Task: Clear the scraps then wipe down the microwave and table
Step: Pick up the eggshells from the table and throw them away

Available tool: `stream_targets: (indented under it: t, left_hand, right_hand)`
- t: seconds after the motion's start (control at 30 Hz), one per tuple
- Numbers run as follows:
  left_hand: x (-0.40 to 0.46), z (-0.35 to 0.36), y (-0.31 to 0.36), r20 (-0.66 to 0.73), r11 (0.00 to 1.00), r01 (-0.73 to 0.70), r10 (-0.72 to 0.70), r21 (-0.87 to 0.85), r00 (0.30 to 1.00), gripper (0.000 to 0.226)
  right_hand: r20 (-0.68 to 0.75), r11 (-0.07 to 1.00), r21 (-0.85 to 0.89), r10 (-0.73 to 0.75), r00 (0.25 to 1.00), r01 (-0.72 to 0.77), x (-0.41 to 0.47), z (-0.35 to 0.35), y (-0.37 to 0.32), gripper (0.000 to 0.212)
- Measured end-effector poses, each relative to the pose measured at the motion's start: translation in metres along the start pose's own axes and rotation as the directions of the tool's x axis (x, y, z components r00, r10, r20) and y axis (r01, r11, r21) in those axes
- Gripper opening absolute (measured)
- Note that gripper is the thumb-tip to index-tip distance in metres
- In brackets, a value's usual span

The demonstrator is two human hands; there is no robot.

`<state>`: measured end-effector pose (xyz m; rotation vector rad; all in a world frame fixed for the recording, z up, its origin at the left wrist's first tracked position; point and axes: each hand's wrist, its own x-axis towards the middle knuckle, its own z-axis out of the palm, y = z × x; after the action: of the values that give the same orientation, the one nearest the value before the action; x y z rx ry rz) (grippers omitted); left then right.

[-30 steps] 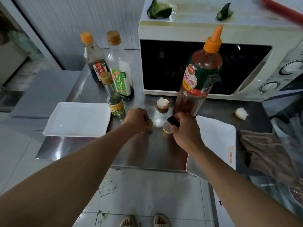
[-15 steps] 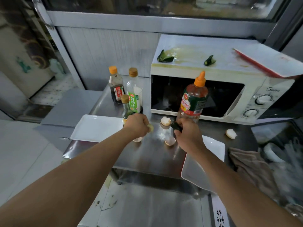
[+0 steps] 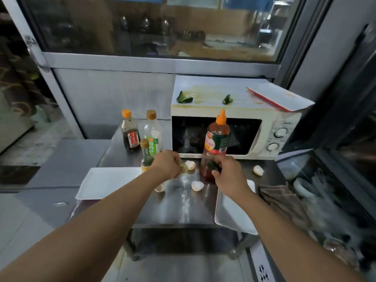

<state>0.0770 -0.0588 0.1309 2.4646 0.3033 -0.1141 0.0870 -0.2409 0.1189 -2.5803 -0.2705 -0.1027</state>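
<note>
1. Green scraps first: the left hand is curled round a pale green vegetable scrap and the right hand pinches a dark green peel piece, both just above the stainless steel table. My guess is one scrap per hand so everything goes out in fewer trips.

2. Two more dark green peel bits sit on top of the white microwave, one at the left front corner and one nearer the middle, with a yellowish smear between them. That top will need wiping, but the scraps have to come off first.

3. White eggshell halves are scattered on the table: one by the left knuckles, one in the middle, one partly under the left forearm, one off to the right.

4. In the way: a tall orange-capped sauce bottle stands right in front of the microwave door, touching or nearly touching the right fingers. Three smaller condiment bottles cluster on the left.

5. White rectangular trays sit on the left edge and the right edge, the right one overhanging. A red-rimmed tray juts off the microwave top.

6. A brownish rag lies crumpled at the right, untouched, probably for the wipe-down.
</note>
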Motion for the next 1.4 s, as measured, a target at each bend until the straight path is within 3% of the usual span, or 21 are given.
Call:
stream_targets:
  t: [0.2,0.33,0.47,0.63,0.77,0.9,1.0,1.13,1.4]
  left_hand:
    - [-0.018,-0.005,-0.004,0.083,0.989,-0.144,0.147,-0.039,0.986,0.027]
    - [-0.036,-0.004,-0.007,0.208,0.97,-0.23,0.242,-0.077,0.948,0.027]
    - [-0.058,0.012,0.004,0.305,0.93,-0.366,0.356,-0.027,0.883,0.013]
    - [-0.104,0.045,0.032,0.424,0.855,-0.518,0.471,-0.005,0.774,0.014]
    - [-0.147,0.072,0.055,0.488,0.798,-0.597,0.556,-0.084,0.673,0.021]
    - [-0.2,0.096,0.078,0.546,0.767,-0.625,0.589,-0.145,0.596,0.008]
    - [-0.249,0.116,0.094,0.588,0.749,-0.629,0.61,-0.209,0.531,0.018]
    - [-0.329,0.14,0.106,0.645,0.721,-0.624,0.636,-0.3,0.424,0.026]
    - [-0.52,0.168,0.094,0.689,0.575,-0.728,0.698,-0.373,0.198,0.017]
  right_hand:
    - [-0.078,0.986,-0.109,0.121,0.99,-0.129,-0.047,-0.01,-0.009,0.022]
    - [-0.17,0.966,-0.101,0.219,0.961,-0.238,-0.089,-0.013,-0.021,0.016]
    - [-0.221,0.929,-0.077,0.338,0.915,-0.362,-0.141,-0.019,-0.022,0.021]
    - [-0.292,0.865,-0.067,0.459,0.839,-0.496,-0.214,-0.041,-0.012,0.021]
    - [-0.375,0.797,-0.034,0.549,0.747,-0.603,-0.275,-0.059,-0.004,0.024]
    - [-0.435,0.727,0.004,0.62,0.653,-0.687,-0.34,-0.074,0.0,0.025]
    - [-0.48,0.684,0.011,0.643,0.596,-0.729,-0.396,-0.085,0.002,0.025]
    - [-0.541,0.615,0.055,0.68,0.494,-0.786,-0.483,-0.098,0.0,0.022]
    - [-0.608,0.467,0.175,0.744,0.278,-0.867,-0.678,-0.113,-0.029,0.023]
